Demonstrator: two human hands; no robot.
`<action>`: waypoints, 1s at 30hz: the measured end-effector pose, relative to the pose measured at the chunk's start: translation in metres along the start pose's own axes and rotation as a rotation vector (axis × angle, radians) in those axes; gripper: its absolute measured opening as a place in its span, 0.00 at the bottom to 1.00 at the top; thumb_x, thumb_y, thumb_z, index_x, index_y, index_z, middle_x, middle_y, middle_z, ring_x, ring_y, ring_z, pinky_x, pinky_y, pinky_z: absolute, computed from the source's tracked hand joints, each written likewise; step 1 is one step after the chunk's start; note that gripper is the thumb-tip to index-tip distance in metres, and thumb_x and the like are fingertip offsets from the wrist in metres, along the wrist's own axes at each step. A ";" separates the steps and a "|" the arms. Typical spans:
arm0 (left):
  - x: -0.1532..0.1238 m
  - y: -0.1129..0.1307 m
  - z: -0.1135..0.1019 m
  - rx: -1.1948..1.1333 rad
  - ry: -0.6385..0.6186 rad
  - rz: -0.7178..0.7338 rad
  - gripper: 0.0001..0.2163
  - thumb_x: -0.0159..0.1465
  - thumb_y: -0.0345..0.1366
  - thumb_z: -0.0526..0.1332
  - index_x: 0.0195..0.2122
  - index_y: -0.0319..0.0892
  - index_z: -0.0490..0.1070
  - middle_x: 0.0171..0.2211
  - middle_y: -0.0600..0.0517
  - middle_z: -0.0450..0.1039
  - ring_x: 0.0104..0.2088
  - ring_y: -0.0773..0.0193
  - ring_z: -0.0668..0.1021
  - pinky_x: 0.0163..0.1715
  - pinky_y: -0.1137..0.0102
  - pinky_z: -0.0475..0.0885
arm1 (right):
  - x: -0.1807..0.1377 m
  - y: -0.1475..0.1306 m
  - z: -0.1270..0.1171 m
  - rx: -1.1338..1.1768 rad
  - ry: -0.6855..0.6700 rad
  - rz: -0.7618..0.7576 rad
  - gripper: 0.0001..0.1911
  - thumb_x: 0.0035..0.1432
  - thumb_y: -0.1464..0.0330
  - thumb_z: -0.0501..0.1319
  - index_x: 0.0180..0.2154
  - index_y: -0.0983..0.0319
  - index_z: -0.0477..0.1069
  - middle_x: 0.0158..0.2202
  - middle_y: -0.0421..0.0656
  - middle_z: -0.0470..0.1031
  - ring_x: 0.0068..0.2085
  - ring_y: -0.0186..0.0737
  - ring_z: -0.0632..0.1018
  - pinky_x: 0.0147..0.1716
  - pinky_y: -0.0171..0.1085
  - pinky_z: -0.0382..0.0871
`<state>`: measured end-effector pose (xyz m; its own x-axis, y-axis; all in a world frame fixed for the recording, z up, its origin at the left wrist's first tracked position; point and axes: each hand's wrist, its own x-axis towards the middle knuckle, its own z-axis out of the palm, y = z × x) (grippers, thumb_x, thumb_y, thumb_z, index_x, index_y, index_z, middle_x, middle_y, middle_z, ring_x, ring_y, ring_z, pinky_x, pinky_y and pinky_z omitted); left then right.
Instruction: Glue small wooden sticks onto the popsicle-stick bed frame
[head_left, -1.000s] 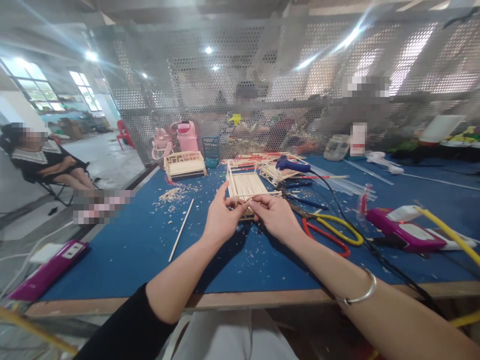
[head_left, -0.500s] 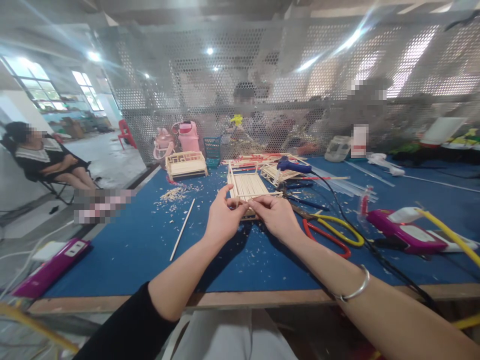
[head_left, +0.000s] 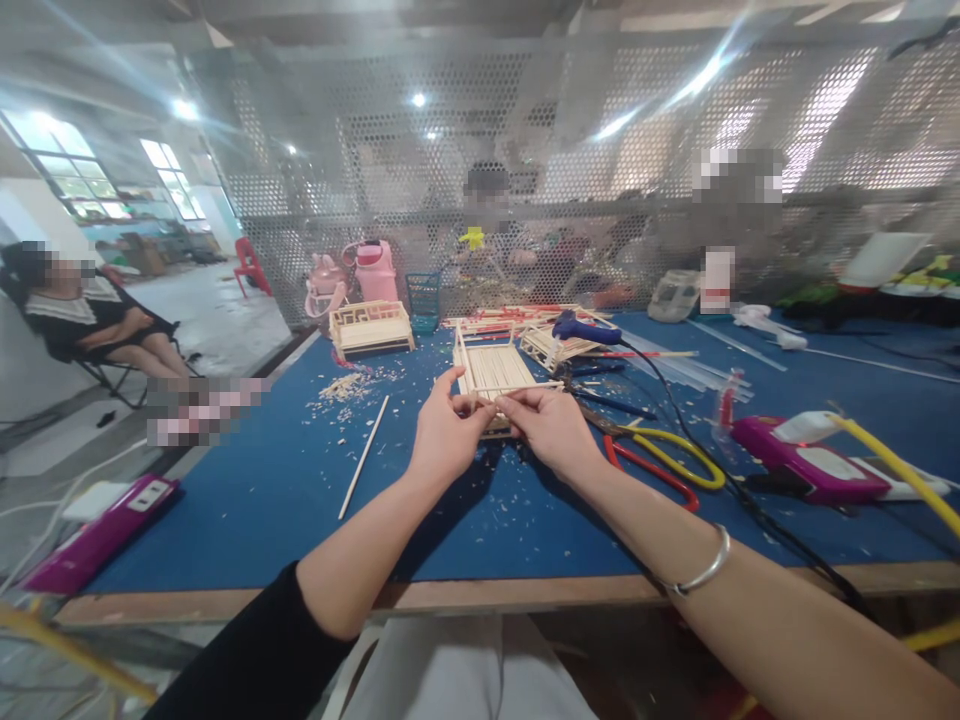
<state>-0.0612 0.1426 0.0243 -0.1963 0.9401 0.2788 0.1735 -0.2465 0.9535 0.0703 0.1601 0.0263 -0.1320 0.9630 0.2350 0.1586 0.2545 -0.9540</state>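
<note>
In front of me on the blue tabletop stands a small frame of pale wooden sticks (head_left: 501,368), with a slatted base and raised side rails. My left hand (head_left: 448,425) is at its near left corner, thumb and index finger pinched at the near edge. My right hand (head_left: 551,425) pinches at the same near edge, its fingertips almost meeting the left ones. Both seem to hold a thin wooden stick there, largely hidden by the fingers. A loose stick (head_left: 364,457) lies left of my left hand.
A finished-looking stick bench (head_left: 373,328) stands at the back left, near wood scraps (head_left: 346,388). To the right lie a blue glue gun (head_left: 586,328) with its cable, red-and-yellow-handled pliers (head_left: 667,455) and a purple power strip (head_left: 817,462). A person (head_left: 82,310) sits at left.
Hardly anything differs: both hands keep their pinch at the frame's near edge. The whole view has shifted very slightly.
</note>
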 end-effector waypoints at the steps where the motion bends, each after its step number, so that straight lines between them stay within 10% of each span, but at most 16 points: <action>1: 0.000 0.000 0.000 0.002 -0.003 0.000 0.29 0.51 0.29 0.65 0.55 0.37 0.61 0.25 0.55 0.76 0.28 0.66 0.76 0.35 0.70 0.69 | 0.000 0.000 0.000 0.003 0.000 0.003 0.17 0.45 0.57 0.62 0.24 0.65 0.74 0.13 0.35 0.65 0.16 0.29 0.60 0.17 0.32 0.52; 18: -0.006 0.017 -0.007 -0.024 -0.058 -0.090 0.41 0.50 0.20 0.63 0.65 0.36 0.49 0.34 0.50 0.81 0.35 0.64 0.79 0.42 0.68 0.71 | -0.001 0.003 -0.002 0.073 -0.029 -0.016 0.16 0.46 0.58 0.57 0.24 0.65 0.74 0.13 0.35 0.63 0.15 0.28 0.58 0.17 0.32 0.51; 30: -0.003 0.014 -0.004 0.007 -0.044 -0.045 0.40 0.49 0.22 0.64 0.64 0.36 0.52 0.23 0.59 0.74 0.26 0.69 0.74 0.35 0.71 0.68 | -0.004 -0.004 -0.001 0.007 -0.003 0.151 0.06 0.44 0.68 0.59 0.27 0.64 0.72 0.10 0.33 0.64 0.13 0.29 0.60 0.14 0.30 0.51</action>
<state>-0.0626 0.1355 0.0374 -0.1616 0.9595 0.2306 0.1722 -0.2027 0.9640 0.0716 0.1552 0.0294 -0.1104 0.9900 0.0882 0.1702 0.1063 -0.9797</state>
